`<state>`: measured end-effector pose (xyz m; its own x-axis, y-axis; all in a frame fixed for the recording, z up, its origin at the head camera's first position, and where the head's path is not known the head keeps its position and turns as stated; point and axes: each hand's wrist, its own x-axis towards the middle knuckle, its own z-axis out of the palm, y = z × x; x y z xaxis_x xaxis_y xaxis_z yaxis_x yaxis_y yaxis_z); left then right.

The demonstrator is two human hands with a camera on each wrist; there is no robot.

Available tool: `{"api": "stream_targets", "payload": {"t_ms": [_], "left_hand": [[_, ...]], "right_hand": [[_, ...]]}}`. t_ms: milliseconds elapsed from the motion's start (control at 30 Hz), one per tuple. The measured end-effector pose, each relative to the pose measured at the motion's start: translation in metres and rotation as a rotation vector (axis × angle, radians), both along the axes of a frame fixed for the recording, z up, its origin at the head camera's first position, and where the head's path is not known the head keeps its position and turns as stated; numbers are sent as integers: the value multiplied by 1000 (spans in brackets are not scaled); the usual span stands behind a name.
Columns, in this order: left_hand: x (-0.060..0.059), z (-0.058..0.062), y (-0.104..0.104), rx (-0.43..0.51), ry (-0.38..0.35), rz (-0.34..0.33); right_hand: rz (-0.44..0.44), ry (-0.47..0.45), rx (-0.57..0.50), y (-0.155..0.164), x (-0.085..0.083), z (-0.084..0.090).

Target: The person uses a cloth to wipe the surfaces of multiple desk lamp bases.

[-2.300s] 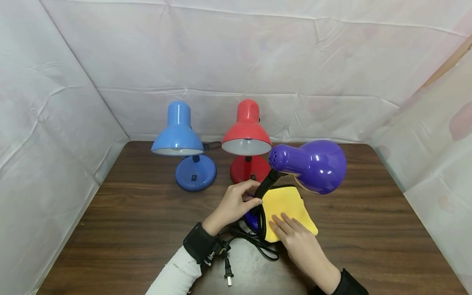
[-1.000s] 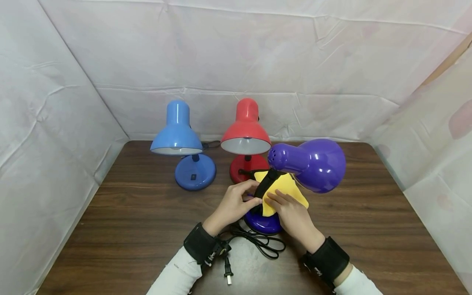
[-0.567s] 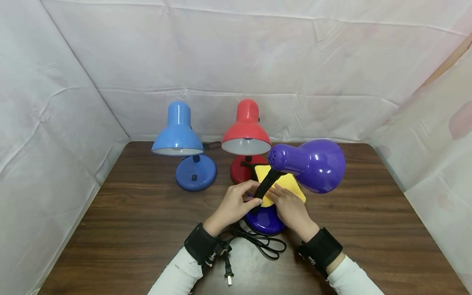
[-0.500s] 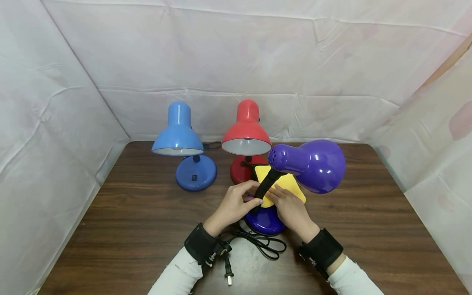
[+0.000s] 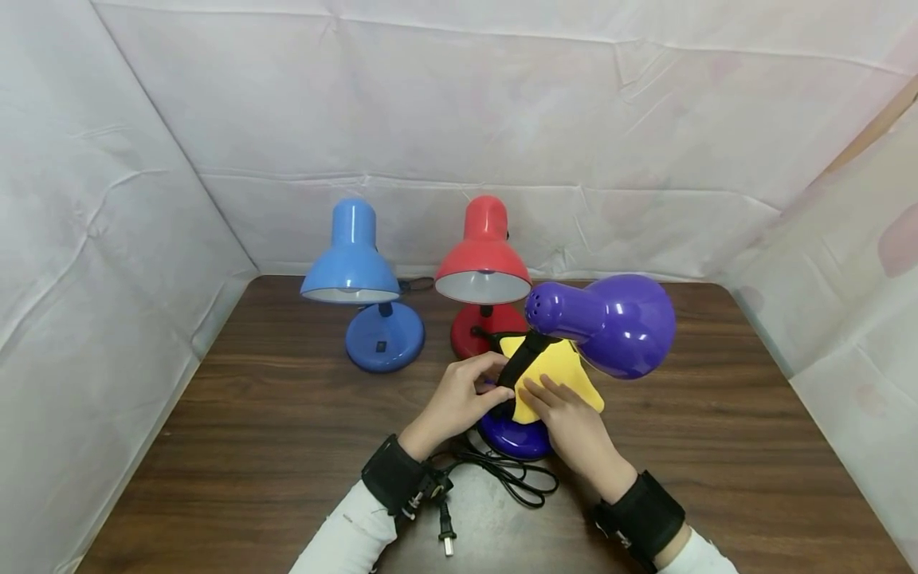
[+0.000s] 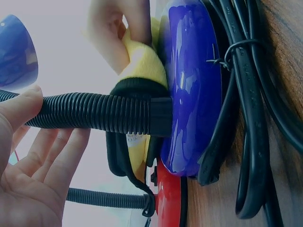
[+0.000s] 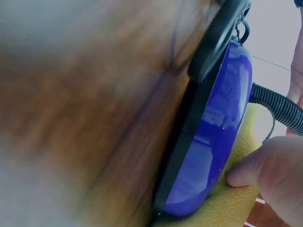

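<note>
left hand (image 5: 459,399) is gripping the purple lamp's (image 5: 610,323) black neck (image 5: 518,365); right hand (image 5: 574,426), fingers straight, is pressing the yellow cloth (image 5: 555,371) on its base (image 5: 512,434).

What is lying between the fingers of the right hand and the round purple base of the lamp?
A yellow cloth lies there: the right hand presses it onto the glossy purple lamp base, as the right wrist view shows.

A staged recording booth rather than a home: creased white sheeting (image 5: 502,119) walls in a dark wooden table (image 5: 287,414) on three sides.
</note>
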<state>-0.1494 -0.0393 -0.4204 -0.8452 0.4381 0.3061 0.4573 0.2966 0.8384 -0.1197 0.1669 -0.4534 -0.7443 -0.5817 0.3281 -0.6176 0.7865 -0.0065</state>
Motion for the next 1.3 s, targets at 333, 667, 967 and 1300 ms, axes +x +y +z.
{"api": "stream_targets", "payload": {"t_ms": [333,667,967,1300], "left_hand": [[-1,0,0,-9,8,6],[-1,0,2,14,-6,-16],[-1,0,4,29,-19,-17],[1,1,3,35,-15,-5]], "right_hand": [[38,76,24,5,22,1],[74,91,2,12,53,3],[55,77,-9,12,64,7],[35,77,-14,6,43,5]]}}
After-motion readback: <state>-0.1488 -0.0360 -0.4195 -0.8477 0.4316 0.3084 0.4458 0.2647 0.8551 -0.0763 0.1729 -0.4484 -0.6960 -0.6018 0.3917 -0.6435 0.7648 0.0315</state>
